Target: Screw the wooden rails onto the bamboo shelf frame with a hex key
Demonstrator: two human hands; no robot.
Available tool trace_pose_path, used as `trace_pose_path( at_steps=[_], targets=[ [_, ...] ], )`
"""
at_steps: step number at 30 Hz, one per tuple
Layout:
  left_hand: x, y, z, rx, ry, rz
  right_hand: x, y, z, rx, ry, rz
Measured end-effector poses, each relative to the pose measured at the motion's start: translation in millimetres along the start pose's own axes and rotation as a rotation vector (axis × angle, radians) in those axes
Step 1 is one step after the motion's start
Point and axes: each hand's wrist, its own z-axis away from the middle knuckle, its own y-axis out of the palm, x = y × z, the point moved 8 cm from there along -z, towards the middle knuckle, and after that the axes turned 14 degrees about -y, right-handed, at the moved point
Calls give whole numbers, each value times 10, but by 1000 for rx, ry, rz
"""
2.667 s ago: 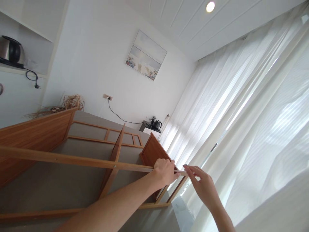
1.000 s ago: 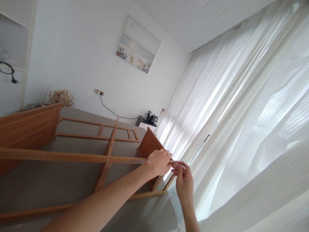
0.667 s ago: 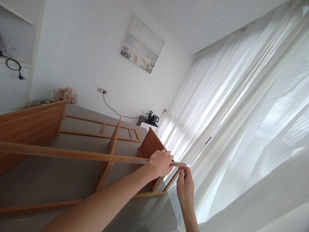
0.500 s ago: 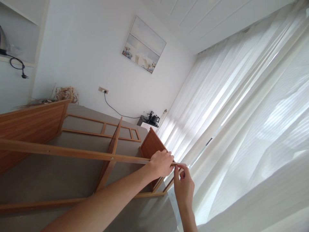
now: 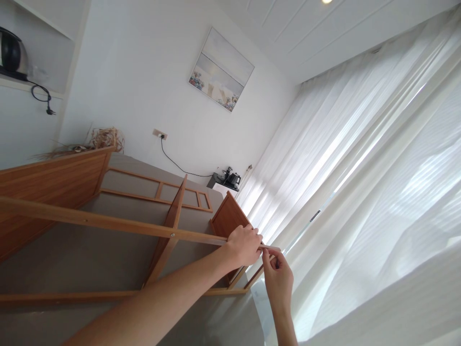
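A wooden shelf frame lies on its side, with a long rail (image 5: 126, 223) running across the view towards the curtain. My left hand (image 5: 245, 245) is wrapped over this rail near its far right end, beside the brown end shelf board (image 5: 228, 211). Just past it, my right hand (image 5: 279, 276) is closed in a pinch at the underside of the rail's tip. Whatever sits between those fingertips is hidden or too small to name. A middle shelf board (image 5: 175, 206) joins the rail at a visible screw head (image 5: 173, 235).
The frame lies on a grey surface (image 5: 101, 254). White curtains (image 5: 360, 216) hang close on the right. A large wooden panel (image 5: 54, 182) rises at left, with dried plants (image 5: 106, 138) behind it. A black appliance (image 5: 232, 179) stands by the wall; a kettle (image 5: 12, 53) is on a shelf.
The view has shifted slightly left and up, so more of the kettle shows. Both hands stay at the same end of the rail, with little visible change in their grip.
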Motion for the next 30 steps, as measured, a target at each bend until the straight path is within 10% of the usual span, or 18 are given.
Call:
trace_pose_path(
  at_steps=[30],
  targets=[
    [5,41,-22,10,-12,-24,-57,2,-5,-43,-1,-72]
  ],
)
